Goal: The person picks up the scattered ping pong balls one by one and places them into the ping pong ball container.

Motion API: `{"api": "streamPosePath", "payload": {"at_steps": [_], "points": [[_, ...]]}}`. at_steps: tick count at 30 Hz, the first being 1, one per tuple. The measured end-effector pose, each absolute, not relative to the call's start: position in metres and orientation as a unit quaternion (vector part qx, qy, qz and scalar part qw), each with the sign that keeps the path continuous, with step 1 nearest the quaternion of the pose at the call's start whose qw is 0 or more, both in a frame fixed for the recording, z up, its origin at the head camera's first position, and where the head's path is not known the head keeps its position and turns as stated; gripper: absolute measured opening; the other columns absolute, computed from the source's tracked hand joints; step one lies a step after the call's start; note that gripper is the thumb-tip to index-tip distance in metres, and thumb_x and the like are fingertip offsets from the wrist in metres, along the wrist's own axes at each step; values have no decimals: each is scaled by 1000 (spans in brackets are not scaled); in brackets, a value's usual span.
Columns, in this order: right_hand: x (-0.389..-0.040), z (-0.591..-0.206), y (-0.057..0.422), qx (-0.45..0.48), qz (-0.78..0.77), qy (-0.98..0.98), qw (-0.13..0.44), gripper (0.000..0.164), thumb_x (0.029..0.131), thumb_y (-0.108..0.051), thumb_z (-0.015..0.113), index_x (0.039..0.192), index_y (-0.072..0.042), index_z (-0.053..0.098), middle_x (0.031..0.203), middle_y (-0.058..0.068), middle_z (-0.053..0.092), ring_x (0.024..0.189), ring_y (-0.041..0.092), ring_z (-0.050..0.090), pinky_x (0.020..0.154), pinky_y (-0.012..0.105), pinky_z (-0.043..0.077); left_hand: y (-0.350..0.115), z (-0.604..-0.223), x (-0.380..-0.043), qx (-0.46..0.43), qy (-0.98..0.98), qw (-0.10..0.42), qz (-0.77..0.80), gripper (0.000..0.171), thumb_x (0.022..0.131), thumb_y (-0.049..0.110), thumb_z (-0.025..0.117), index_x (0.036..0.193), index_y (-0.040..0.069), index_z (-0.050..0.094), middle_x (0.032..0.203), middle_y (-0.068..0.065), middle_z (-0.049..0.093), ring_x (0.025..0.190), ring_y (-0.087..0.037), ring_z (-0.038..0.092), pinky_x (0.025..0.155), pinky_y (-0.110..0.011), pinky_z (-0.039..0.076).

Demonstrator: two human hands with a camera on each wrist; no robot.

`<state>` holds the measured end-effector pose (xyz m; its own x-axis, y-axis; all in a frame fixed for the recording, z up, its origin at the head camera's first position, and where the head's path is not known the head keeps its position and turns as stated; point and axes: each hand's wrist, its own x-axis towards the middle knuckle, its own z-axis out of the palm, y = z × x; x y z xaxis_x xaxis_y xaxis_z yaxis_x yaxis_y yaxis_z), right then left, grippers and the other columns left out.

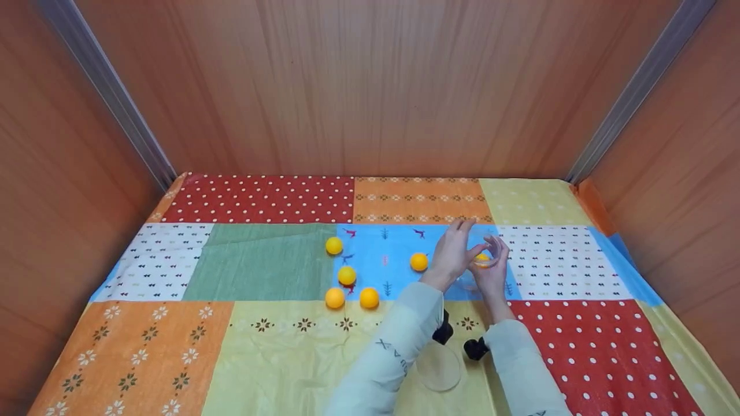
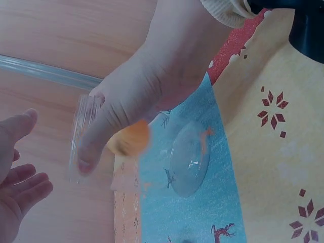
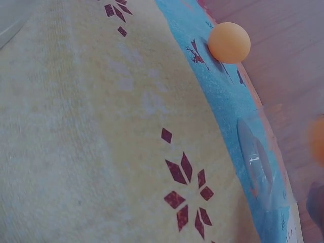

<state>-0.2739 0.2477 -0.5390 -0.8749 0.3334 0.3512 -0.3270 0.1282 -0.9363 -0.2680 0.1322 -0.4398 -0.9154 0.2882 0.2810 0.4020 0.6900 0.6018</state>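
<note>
My right hand (image 1: 492,277) grips a clear plastic jar (image 2: 85,136) near its rim, thumb on the near side. The jar's round base (image 2: 190,159) rests on the blue patch of the cloth. A blurred orange table tennis ball (image 2: 129,139) shows inside the jar, between rim and base. My left hand (image 1: 452,253) is just above and left of the rim, fingers extended and apart, with nothing held. Nearest to it on the cloth lies another orange ball (image 1: 419,262). In the right wrist view the jar's base (image 3: 255,157) shows; the right hand is mostly out of frame.
Several more orange balls (image 1: 347,275) lie left of the hands on the patchwork cloth (image 1: 266,260). A clear round lid (image 1: 438,367) lies between the forearms. Black wrist mounts (image 1: 475,349) hang from the sleeves. Wood-look panels (image 1: 376,86) enclose the back and sides.
</note>
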Motion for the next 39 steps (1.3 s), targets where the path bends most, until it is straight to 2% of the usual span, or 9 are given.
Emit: {"api": "streamPosePath", "payload": {"at_steps": [8, 16, 24, 26, 31, 33, 39], "points": [[-275, -540, 247, 5, 671, -695, 257, 77, 67, 12, 69, 129, 3, 24, 129, 21, 36, 122, 32, 29, 100, 48, 21, 122, -443, -273, -190, -915, 123, -334, 50, 85, 33, 59, 129, 13, 45, 122, -4, 49, 109, -16, 49, 90, -24, 40], [-276, -541, 246, 7, 681, -683, 264, 79, 66, 10, 71, 129, 6, 23, 129, 25, 34, 121, 33, 30, 99, 50, 21, 108, -458, -276, -177, -917, 138, -328, 50, 87, 33, 56, 130, 13, 43, 128, -6, 44, 116, -18, 43, 90, -27, 41], [-275, -541, 243, 5, 687, -674, 272, 79, 63, 12, 71, 127, 3, 27, 128, 22, 37, 119, 30, 31, 99, 50, 21, 93, -479, -278, -179, -920, 137, -319, 51, 87, 29, 56, 133, 12, 41, 132, -8, 40, 119, -20, 39, 90, -29, 41], [-271, -535, 240, 5, 684, -677, 271, 79, 62, 12, 71, 127, 1, 28, 127, 18, 39, 118, 33, 30, 99, 51, 19, 89, -485, -278, -183, -920, 137, -319, 50, 87, 28, 56, 133, 12, 41, 132, -8, 40, 120, -21, 39, 91, -30, 40], [-263, -522, 235, 15, 678, -684, 269, 78, 63, 12, 69, 127, 6, 26, 127, 25, 37, 119, 40, 27, 99, 54, 16, 80, -497, -280, -189, -919, 134, -320, 49, 87, 27, 57, 131, 10, 43, 132, -9, 40, 120, -23, 38, 92, -33, 39], [-261, -521, 235, 14, 675, -688, 265, 78, 65, 11, 69, 128, 8, 24, 128, 27, 35, 120, 39, 27, 100, 53, 16, 77, -501, -281, -188, -920, 127, -321, 49, 86, 27, 58, 130, 9, 44, 132, -10, 39, 120, -24, 38, 92, -33, 39], [-259, -519, 235, -3, 670, -701, 244, 75, 70, 3, 70, 130, 2, 24, 131, 21, 34, 122, 32, 27, 100, 52, 16, 72, -511, -283, -180, -926, 83, -322, 50, 85, 22, 60, 130, 7, 43, 136, -11, 34, 120, -27, 37, 90, -34, 40]]}}
